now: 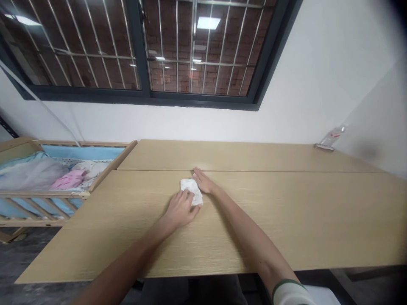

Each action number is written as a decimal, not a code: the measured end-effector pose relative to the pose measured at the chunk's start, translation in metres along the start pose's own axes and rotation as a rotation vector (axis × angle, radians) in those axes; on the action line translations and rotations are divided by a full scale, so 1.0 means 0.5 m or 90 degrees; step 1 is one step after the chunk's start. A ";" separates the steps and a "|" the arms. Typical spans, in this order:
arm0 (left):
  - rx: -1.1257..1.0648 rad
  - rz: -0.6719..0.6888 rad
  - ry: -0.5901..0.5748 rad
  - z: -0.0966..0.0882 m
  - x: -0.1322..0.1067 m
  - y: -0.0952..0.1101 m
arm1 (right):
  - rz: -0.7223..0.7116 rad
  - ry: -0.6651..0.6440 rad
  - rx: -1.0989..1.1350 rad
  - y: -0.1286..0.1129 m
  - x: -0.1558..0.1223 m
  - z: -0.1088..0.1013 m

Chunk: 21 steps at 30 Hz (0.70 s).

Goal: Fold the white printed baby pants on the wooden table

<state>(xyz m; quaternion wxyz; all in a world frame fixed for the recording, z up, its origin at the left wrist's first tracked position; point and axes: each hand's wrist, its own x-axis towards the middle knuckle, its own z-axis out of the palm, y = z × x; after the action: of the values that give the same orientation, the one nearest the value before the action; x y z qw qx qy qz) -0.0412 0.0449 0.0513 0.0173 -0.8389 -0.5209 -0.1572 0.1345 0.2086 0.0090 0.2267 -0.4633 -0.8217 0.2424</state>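
Note:
A small white folded tissue or cloth [192, 189] lies flat on the wooden tabletop [286, 212], just in front of the seam between its two boards; I cannot tell its material for sure. My left hand [182, 208] rests over its near left part, fingertips on it and thumb held apart near its lower corner. Along the upper right edge my right hand [203, 181] lies flat, fingers stretched toward the seam and touching or very near the white piece. Neither hand grips it.
To the left stands a wooden crib [47, 195] with blue padding, bedding and a pink cloth [69, 179]. A clear plastic packet [330, 138] sits at the back right corner against the wall. Behind the table is a barred window [203, 51] with a dark frame.

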 end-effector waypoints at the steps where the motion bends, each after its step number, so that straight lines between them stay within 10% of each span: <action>1: 0.009 -0.035 0.010 -0.003 0.005 -0.012 | 0.018 0.022 0.030 0.003 -0.005 0.001; 7: 0.059 -0.265 -0.045 0.013 0.030 -0.071 | 0.029 0.186 0.172 -0.004 -0.020 -0.002; 21: -0.119 -0.163 -0.068 -0.021 -0.013 -0.063 | 0.049 0.081 0.315 -0.120 -0.123 0.002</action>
<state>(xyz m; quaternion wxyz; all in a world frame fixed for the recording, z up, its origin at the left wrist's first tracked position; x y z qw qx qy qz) -0.0740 0.0517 0.0550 -0.1089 -0.7709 -0.6067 -0.1609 0.1236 0.1277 0.0354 0.3755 -0.4386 -0.7032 0.4150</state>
